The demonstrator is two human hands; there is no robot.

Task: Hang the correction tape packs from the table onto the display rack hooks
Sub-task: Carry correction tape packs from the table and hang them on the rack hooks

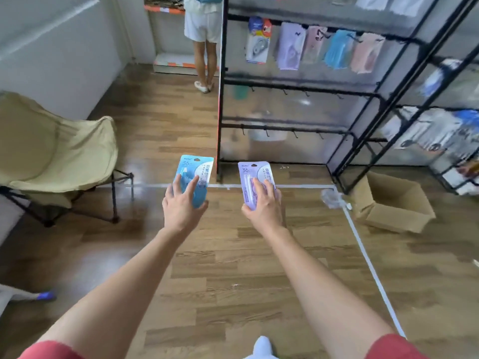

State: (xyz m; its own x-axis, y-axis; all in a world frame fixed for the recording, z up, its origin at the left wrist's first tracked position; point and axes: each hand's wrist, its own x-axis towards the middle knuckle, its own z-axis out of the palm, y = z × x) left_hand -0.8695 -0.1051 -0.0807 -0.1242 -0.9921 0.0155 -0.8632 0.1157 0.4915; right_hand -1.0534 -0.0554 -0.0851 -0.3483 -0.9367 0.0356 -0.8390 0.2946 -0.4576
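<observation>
My left hand (181, 203) grips a blue correction tape pack (195, 172) by its lower part, held upright over the floor. A purple correction tape pack (252, 177) stands upright in my right hand (264, 206), fingers spread over its front. Both packs are in front of the black display rack (298, 86), below and left of its hooks. On the top rail several packs (311, 47) hang in a row. The two lower rails carry bare hooks (285, 92), (267, 133).
A beige folding chair (57, 151) stands at the left. An open cardboard box (391, 203) lies on the floor at the right by the rack's foot. White tape lines (368, 265) mark the wooden floor. Another person (203, 42) stands at the back.
</observation>
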